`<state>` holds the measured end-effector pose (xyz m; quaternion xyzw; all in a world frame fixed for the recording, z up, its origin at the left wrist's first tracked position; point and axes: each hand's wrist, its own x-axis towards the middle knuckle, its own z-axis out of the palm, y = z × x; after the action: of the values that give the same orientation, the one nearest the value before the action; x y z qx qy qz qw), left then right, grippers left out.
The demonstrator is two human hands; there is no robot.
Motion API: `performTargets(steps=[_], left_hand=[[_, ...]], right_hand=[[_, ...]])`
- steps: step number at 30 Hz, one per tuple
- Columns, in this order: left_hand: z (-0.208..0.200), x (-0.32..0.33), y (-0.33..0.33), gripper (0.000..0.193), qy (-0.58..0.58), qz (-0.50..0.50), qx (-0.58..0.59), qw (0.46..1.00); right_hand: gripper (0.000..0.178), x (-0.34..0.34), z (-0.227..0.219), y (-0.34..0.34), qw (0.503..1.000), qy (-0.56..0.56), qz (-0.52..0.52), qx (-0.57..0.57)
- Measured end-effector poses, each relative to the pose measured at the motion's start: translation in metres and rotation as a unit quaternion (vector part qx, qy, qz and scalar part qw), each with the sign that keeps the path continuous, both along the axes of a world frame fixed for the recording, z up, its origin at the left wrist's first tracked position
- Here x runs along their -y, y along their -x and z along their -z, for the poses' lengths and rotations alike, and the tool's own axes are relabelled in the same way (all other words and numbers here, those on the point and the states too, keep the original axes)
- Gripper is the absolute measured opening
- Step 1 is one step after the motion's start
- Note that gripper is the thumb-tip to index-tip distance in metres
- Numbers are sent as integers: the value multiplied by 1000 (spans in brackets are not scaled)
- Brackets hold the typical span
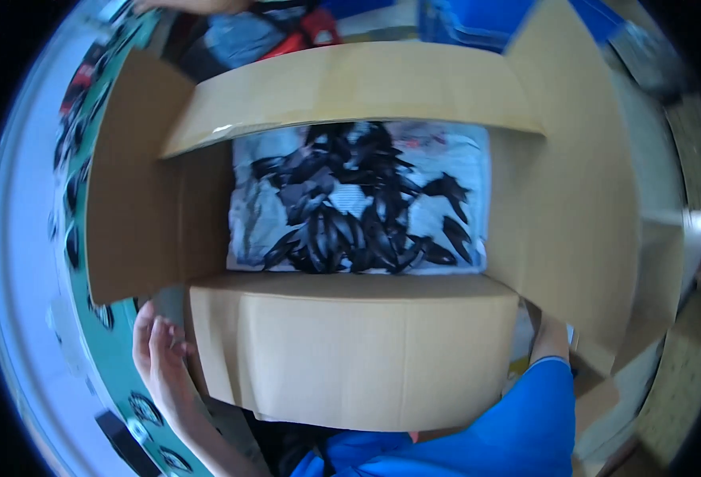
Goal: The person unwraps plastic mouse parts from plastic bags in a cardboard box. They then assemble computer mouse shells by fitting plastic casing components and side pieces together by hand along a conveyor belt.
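A cardboard box (342, 350) stands in front of me with its flaps spread outward. On its floor lies a white printed plastic bag or sheet (438, 219), and many loose, glossy black leaf-shaped pieces (378, 230) are scattered over it. My left hand (162, 350) is beside the box's near left corner, fingers apart and slightly bent, nothing held. Whether it touches the cardboard, I cannot tell. My right hand does not show. At the lower right, a limb in blue cloth (493, 421) runs behind the right flap, with a little bare skin below its hem.
Along the left runs a green work surface (116, 362) with several dark curved parts (144, 408) on it. Behind the box are a blue bin (470, 24), a red and dark bundle (311, 32) and another person's forearm (195, 5). More cardboard (652, 274) stands at the right.
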<state>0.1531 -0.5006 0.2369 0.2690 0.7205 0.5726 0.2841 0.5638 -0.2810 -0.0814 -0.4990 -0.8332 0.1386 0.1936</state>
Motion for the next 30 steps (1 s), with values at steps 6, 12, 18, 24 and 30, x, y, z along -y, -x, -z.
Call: performTargets(steps=[6, 12, 18, 24, 30], left_hand=[[-6, 14, 10, 36, -59, 53, 41, 996], [-3, 7, 2, 37, -71, 92, 72, 991], [-18, 19, 1, 37, -90, 88, 58, 990], [-20, 35, 16, 42, -83, 67, 70, 992], [-31, 52, 34, 54, -143, 7, 66, 988]], right_hand=[[26, 58, -35, -73, 995, -53, 83, 0], [26, 114, -62, -103, 989, -97, 107, 9], [40, 116, -125, -88, 897, 242, 269, -253], [27, 92, -143, -85, 807, 96, 396, -429], [23, 132, -289, -45, 770, -336, 342, -420]])
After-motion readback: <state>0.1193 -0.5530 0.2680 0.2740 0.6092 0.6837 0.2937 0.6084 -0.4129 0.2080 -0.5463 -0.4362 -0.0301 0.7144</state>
